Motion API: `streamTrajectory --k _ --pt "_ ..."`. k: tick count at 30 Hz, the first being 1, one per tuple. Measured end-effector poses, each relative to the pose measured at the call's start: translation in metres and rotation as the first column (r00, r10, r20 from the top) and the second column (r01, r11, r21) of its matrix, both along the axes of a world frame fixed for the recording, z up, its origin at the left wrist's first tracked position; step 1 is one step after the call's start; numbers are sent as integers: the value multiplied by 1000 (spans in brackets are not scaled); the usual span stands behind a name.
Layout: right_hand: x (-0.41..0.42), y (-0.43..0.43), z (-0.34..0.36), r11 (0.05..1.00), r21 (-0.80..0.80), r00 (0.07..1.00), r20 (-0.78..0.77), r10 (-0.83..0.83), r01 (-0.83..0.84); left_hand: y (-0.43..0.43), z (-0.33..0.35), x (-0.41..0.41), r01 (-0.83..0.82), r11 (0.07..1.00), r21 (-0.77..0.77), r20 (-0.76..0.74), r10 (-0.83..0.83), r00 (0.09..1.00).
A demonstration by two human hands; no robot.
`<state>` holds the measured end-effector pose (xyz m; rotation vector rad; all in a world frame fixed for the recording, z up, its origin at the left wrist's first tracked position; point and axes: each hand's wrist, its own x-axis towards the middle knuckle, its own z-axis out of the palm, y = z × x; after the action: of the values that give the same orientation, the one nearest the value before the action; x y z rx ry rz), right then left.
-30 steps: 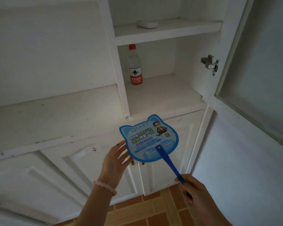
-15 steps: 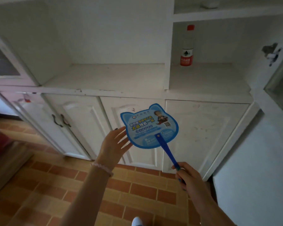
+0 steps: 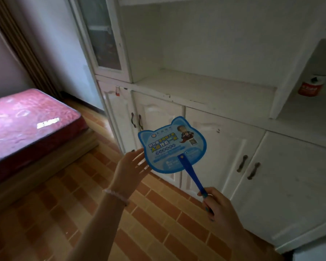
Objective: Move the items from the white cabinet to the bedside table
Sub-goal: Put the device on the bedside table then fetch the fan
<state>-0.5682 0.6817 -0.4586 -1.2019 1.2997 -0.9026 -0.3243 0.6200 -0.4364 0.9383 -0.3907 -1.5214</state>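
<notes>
I hold a blue cat-shaped hand fan (image 3: 172, 146) upright in front of the white cabinet (image 3: 205, 95). My right hand (image 3: 217, 208) is closed around the lower end of its blue handle. My left hand (image 3: 129, 167) is spread, fingers apart, with the fingertips against the fan's left edge. A water bottle with a red label (image 3: 310, 85) stands in the cabinet's right compartment, blurred and partly cut off by the frame edge. No bedside table is in view.
A bed with a red mattress (image 3: 26, 119) on a wooden base lies at the left. Brick-patterned floor tiles (image 3: 64, 213) run between bed and cabinet. A glass-fronted cabinet door (image 3: 104, 34) is at upper left, lower doors with dark handles (image 3: 247, 164) at right.
The view has swung left away from the cabinet's right compartment, and the bed has come into view. The fan stays in the same grip, my left hand still at its edge.
</notes>
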Motion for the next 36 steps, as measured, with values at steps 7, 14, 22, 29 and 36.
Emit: streamTrajectory --k 7,14,22,29,36 --pt "138 -7 -5 985 25 983 72 167 -169 49 3 140 -226 974 -21 8 226 974" --pt "282 0 -7 926 -34 922 81 378 -376 119 7 280 -390 920 -38 68 391 918" --pt "422 18 -13 759 -27 750 134 648 -651 204 3 390 -686 727 -25 58 686 725" --pt "542 10 -20 533 -36 528 90 844 -846 249 -15 475 -870 491 51 39 869 493" --pt "691 -30 -19 314 39 316 70 946 -949 249 -15 575 -959 272 84 39 960 276"
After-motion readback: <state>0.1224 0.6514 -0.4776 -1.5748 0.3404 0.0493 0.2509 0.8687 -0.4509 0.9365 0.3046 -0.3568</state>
